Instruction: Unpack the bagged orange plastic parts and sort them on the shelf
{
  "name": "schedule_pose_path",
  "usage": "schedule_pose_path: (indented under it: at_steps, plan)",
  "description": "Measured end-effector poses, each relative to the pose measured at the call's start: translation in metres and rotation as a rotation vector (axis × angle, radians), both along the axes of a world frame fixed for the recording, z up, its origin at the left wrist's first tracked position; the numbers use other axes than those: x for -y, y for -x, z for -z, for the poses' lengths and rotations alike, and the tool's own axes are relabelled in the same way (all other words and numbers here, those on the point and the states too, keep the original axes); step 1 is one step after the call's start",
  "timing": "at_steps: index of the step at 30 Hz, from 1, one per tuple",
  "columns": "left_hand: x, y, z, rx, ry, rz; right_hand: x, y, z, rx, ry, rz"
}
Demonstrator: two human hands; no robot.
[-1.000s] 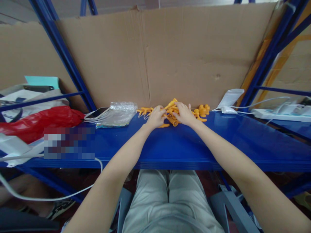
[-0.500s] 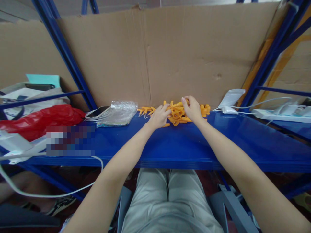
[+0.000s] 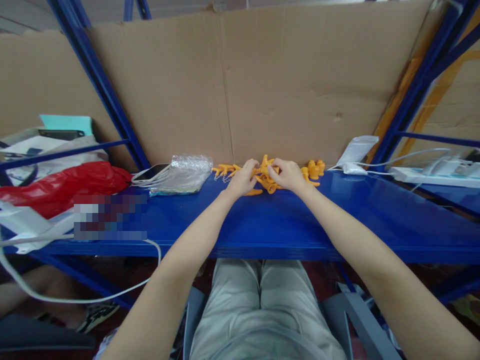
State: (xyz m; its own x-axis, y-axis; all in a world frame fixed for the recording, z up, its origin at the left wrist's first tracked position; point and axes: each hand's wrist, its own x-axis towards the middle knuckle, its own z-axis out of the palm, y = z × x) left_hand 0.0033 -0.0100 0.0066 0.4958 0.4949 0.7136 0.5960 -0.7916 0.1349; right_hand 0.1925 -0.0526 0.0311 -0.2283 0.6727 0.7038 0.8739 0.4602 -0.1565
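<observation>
Several orange plastic pieces (image 3: 270, 186) lie in a pile at the back of the blue shelf, some with ring-shaped openings and others with pointed ends. My left hand (image 3: 243, 179) is at the pile's left side, its fingers curled round an orange plastic piece. From the right, my right hand (image 3: 288, 174) grips an orange piece between thumb and fingers, close beside the left hand. Both hands partly hide what they hold. Orange pieces with small metal chains (image 3: 225, 172) lie left of my left hand. Stubby orange figures (image 3: 316, 170) stand to the right.
On the left are a clear plastic packet (image 3: 183, 180), a phone (image 3: 152, 172) with white cable and a red plastic bag (image 3: 67, 182). A white adapter (image 3: 354, 170) and a power strip (image 3: 431, 176) are at the right. Cardboard (image 3: 285, 80) walls the back. Someone's leg shows at lower left.
My right hand has moved left and slightly down, towards my left hand, uncovering orange pieces on the right. The left hand has shifted slightly left.
</observation>
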Motion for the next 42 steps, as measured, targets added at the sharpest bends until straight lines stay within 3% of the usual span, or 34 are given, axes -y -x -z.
schedule_pose_path:
  at_steps: [10,15,24,32,42]
  plan:
    - [0.005,0.001,-0.003,0.001,-0.035,-0.083,-0.017,-0.010,0.007,0.174,0.220,-0.073]
    - [0.005,0.000,-0.005,0.012,-0.025,-0.068,-0.023,-0.011,0.007,0.158,0.153,-0.049]
    - [-0.002,0.001,-0.002,0.048,-0.023,-0.025,-0.001,-0.004,-0.009,0.309,0.045,0.076]
    - [-0.006,-0.002,0.001,-0.003,-0.010,-0.024,0.005,-0.006,-0.012,0.411,-0.055,0.081]
    - [-0.003,0.001,-0.001,-0.118,-0.080,-0.088,-0.004,-0.005,-0.002,0.357,0.114,0.044]
